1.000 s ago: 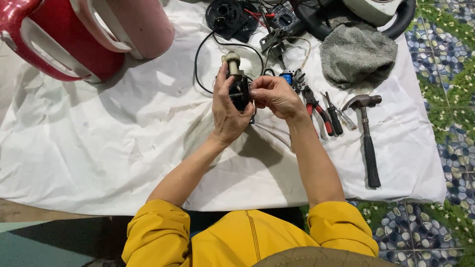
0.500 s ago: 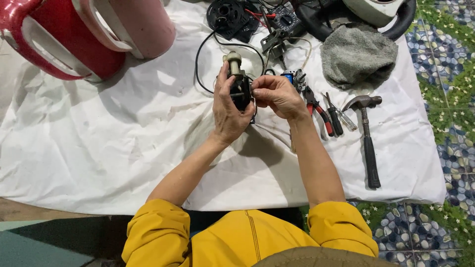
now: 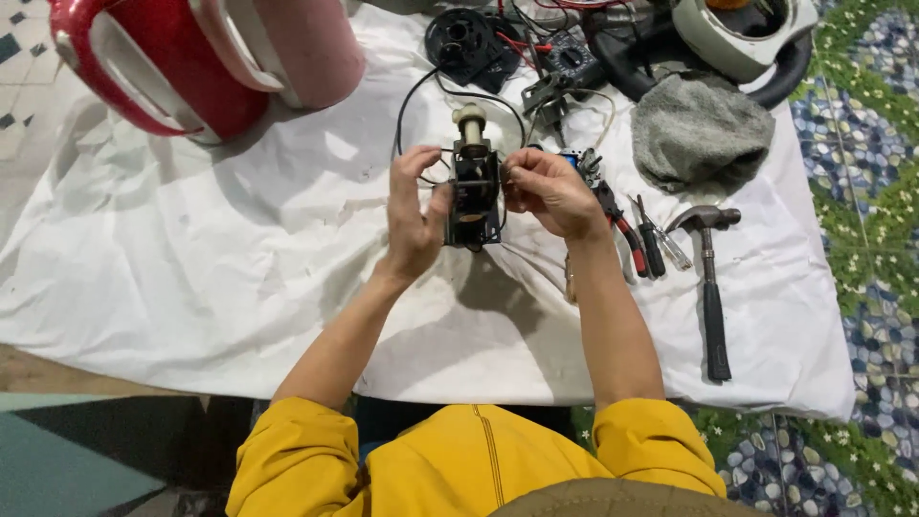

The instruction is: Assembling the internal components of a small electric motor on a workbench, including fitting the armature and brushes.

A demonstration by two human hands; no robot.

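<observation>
The left hand [image 3: 414, 215] is closed around the small black motor [image 3: 474, 191], keeping it above the white cloth [image 3: 191, 278], so the right hand [image 3: 548, 191] can pinch its side.

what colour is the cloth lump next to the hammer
Grey. The folded cloth lies on the white sheet, above the hammer; the head view shows it clearly.
</observation>
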